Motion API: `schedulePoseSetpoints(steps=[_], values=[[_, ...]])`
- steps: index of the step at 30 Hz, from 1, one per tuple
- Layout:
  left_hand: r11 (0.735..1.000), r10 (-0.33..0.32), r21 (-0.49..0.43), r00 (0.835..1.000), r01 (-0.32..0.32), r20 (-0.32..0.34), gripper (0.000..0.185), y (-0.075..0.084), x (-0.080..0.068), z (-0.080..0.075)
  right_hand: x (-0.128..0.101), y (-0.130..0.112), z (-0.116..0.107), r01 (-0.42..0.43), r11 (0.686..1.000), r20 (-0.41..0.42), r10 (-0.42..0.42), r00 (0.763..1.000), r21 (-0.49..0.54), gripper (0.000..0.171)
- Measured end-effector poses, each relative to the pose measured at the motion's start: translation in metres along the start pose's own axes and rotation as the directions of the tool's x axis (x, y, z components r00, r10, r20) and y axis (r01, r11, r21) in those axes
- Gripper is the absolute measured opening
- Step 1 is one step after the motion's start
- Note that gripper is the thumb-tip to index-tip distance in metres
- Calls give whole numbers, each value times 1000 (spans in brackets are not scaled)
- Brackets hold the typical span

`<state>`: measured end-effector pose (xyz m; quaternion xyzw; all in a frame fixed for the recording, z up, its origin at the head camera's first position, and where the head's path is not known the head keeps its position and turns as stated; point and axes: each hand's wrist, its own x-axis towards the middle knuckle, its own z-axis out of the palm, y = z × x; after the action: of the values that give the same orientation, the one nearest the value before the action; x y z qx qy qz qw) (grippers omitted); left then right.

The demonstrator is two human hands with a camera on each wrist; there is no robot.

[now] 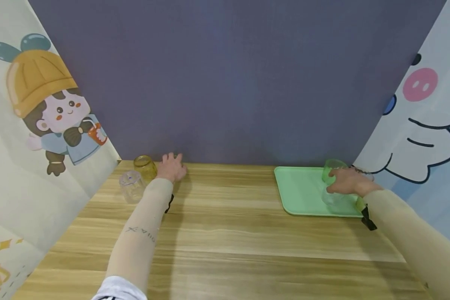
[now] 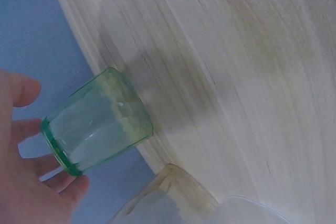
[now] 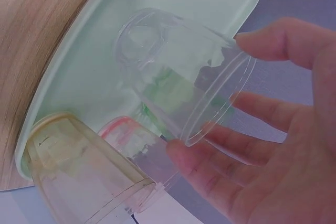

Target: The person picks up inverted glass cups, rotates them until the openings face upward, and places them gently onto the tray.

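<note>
Left hand [image 1: 171, 167] reached with fingers spread around a green glass [image 2: 97, 128] on the table [image 1: 225, 225], not yet gripping. Right hand's [image 1: 346, 181] fingers [image 3: 273, 40] pinched the clear cup [image 3: 181, 72] on the green tray [image 1: 303, 191].

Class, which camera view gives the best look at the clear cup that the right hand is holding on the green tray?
The right wrist view: the clear cup fills the frame, its rim pinched by the right hand's fingers over the green tray. The head view shows it only small and mostly hidden behind the right hand. The left wrist view does not show it.
</note>
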<state>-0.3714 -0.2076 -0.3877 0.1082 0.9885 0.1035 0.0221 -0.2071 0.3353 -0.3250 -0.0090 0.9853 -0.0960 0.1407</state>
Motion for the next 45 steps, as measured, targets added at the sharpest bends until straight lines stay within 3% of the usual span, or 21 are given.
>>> schedulePoseSetpoints(steps=[14, 30, 45], values=[[1000, -2, 18, 1000, 2, -26, 54, 2, -2, -4, -1, 6, 0, 7, 1000, -17, -7, 1000, -6, 74], [1000, 6, -17, 999, -6, 37, 53, -3, -14, -18, -3, 17, 2, 11, 999, -88, -14, 996, -31, 69], [1000, -26, -8, 999, 26, 30, 56, 8, -3, -16, 38, 48, -11, 82, 996, -132, -87, 987, -44, 65]])
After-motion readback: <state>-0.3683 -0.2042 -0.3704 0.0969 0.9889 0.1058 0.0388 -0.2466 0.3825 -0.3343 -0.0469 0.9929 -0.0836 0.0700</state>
